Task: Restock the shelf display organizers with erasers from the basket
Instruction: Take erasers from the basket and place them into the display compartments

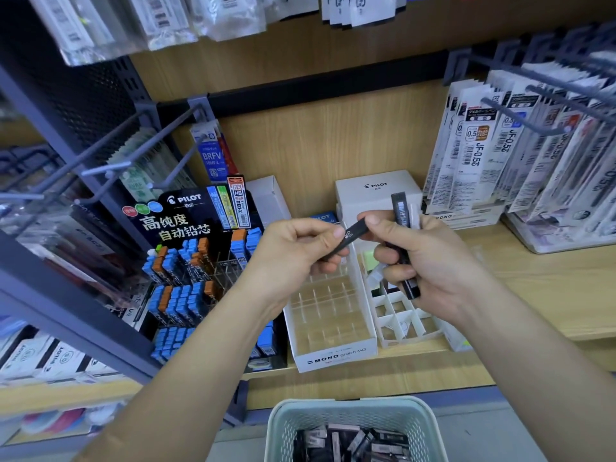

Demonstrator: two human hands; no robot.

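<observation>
Mid-restock, the left hand (293, 248) pinched one slim black case (350, 238) above the empty MONO organizer (333, 358) while the right hand (430, 261) kept its grip clenched round a bundle of cases (401, 211), so the next move probably called for lowering that one upright into a slot.

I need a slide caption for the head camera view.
The left hand and right hand hold slim black cases above a white divided organizer tray, with a pale green plastic basket below.

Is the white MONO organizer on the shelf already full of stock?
No: the visible compartments of the MONO organizer stand empty, with only its bare dividers showing.
</observation>
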